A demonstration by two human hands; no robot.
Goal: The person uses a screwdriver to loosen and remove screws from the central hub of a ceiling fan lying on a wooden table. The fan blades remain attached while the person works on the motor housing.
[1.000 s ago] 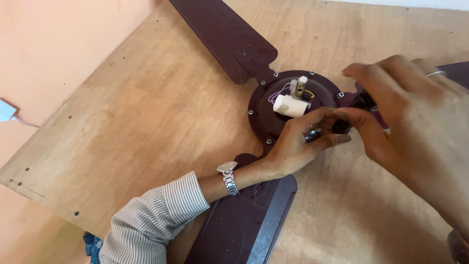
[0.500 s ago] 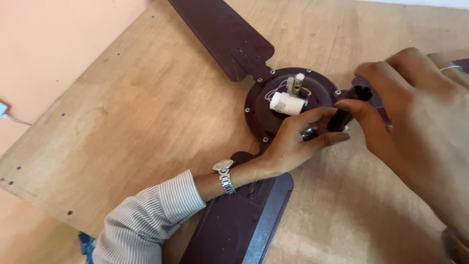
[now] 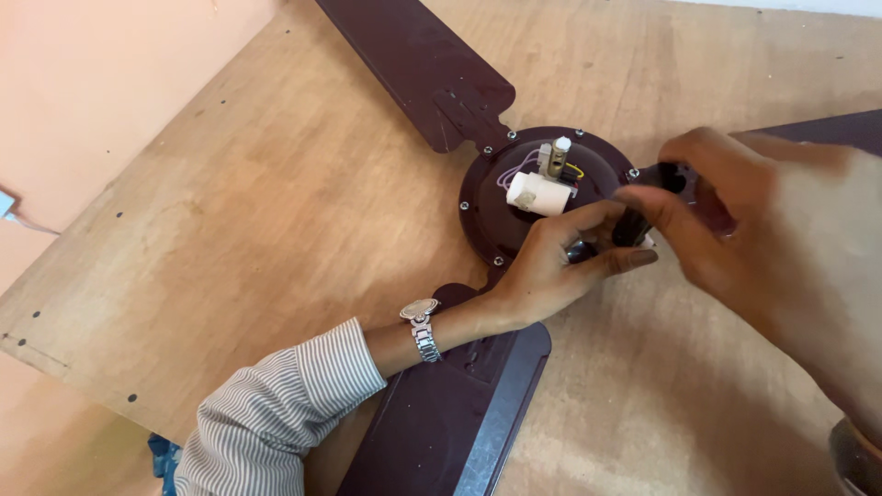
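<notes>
While both hands meet right of centre | left hand pinches small dark part, mostly hidden | right hand grips black tool handle, tip concealed | dark maroon round metal fan motor housing centre-right | blades cropped by frame edges.

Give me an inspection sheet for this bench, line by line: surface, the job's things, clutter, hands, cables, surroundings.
Surface: bare plywood board, scuffed, with small holes near its edges.
Job's things: dark brown ceiling fan, motor hub open side up, white capacitor lying on it; three blades, one up-left, one toward the viewer, one to the right, mostly hidden.
Clutter: nothing seen.
Hands: left hand rests at the hub's rim; right hand pinches a small black tool; the tool's tip is hidden.
Cables: purple, yellow and red wires by the central shaft.
Surroundings: peach-coloured floor.
</notes>
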